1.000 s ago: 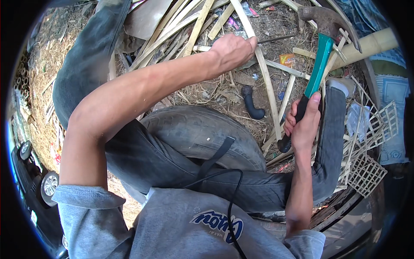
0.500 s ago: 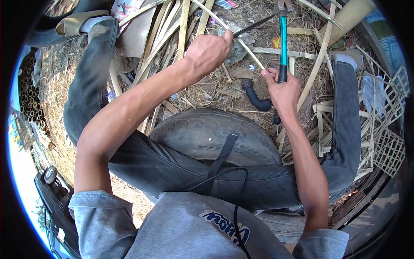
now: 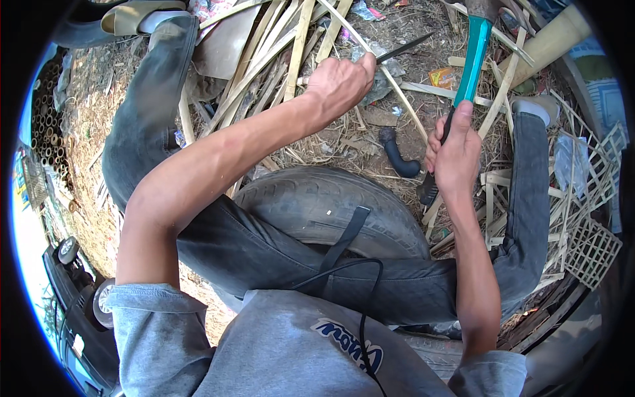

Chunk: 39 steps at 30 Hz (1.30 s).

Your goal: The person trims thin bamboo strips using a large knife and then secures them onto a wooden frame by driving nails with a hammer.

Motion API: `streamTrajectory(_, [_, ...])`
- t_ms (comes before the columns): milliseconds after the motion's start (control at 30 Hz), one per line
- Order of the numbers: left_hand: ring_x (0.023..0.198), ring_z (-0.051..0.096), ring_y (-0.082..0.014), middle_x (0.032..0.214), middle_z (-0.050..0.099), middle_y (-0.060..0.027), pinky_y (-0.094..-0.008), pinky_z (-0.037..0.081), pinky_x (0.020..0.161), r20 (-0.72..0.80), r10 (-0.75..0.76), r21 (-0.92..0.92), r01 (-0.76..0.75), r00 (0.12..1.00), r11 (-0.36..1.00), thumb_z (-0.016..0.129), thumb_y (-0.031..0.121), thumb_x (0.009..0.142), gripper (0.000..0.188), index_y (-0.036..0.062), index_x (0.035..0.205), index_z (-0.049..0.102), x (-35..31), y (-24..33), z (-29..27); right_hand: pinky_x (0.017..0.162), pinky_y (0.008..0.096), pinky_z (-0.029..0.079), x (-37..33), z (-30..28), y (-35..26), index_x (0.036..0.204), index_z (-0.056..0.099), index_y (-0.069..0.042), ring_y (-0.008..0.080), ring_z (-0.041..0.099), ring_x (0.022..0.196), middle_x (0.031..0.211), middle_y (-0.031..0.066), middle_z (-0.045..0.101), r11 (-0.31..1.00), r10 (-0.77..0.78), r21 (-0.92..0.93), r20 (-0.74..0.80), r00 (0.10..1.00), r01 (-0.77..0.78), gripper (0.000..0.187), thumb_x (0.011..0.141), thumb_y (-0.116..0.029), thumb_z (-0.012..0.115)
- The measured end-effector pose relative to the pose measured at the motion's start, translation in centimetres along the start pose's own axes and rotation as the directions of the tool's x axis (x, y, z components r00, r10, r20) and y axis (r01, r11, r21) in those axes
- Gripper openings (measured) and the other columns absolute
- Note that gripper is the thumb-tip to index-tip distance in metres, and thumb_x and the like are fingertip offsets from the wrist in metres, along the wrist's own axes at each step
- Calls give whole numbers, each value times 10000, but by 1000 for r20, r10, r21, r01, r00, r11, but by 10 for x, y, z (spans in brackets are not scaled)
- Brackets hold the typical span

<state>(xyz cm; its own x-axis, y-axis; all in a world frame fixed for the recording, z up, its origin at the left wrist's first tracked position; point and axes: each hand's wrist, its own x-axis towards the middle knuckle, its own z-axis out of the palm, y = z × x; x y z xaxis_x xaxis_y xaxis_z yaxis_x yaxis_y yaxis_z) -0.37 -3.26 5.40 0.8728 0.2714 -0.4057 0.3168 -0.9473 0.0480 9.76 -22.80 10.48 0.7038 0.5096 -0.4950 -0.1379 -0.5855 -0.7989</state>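
Head view: your grey T-shirt (image 3: 278,351) carries blue, white-edged lettering (image 3: 354,345). Your left arm bends inward, fingers curled tight around a dark-bladed knife (image 3: 407,46), its blade crossing a pale bamboo strip (image 3: 405,99) beyond the rubber tyre (image 3: 311,198). Your right fingers wrap the black grip of a tilted, teal-handled hammer (image 3: 471,63).
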Motion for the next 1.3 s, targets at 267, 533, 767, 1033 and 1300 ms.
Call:
streamTrajectory(267, [514, 663, -235, 596, 628, -100, -389, 513, 430, -139, 18, 22, -15, 990, 1000, 426, 12, 971, 35, -6, 981, 455, -1, -5, 23, 401, 236, 305, -32, -6, 18, 717, 458, -76, 72, 394, 430, 523, -30, 394, 988, 68, -149, 167, 984, -43, 667, 1018, -664, 360])
streamTrajectory(533, [599, 714, -290, 643, 661, -157, -432, 549, 486, -156, 2, -86, -15, 988, 996, 453, 23, 969, 61, -38, 975, 450, 0, 4, 17, 392, 246, 275, -15, -17, 25, 688, 453, -81, 78, 367, 418, 523, -21, 389, 951, 191, -280, 189, 963, -133, 707, 999, -705, 344])
streamTrajectory(767, [594, 704, -295, 660, 657, -192, -441, 556, 495, -57, -48, -220, 34, 997, 975, 397, 64, 1007, 126, -51, 1003, 447, 5, 6, 16, 391, 260, 274, -33, -18, 8, 689, 452, -76, 91, 382, 423, 536, 2, 417, 996, -47, 83, 121, 992, 38, 715, 989, -718, 351])
streamTrajectory(1033, [576, 687, -343, 652, 654, -216, -452, 556, 516, -66, -82, -249, 64, 994, 967, 362, 59, 1005, 139, -52, 995, 445, 7, 4, 19, 430, 232, 313, -32, -16, -13, 706, 526, -43, 87, 446, 462, 536, -1, 444, 996, 55, 61, 165, 985, -66, 735, 1020, -675, 319])
streamTrajectory(1300, [634, 720, -355, 688, 675, -234, -486, 561, 544, -22, -136, -175, 130, 991, 976, 389, 55, 990, 126, -50, 1008, 455, 2, 9, 15, 440, 261, 324, -31, -17, -28, 626, 498, -50, 91, 420, 462, 519, 0, 432, 989, 110, -118, 200, 974, -87, 772, 1019, -683, 296])
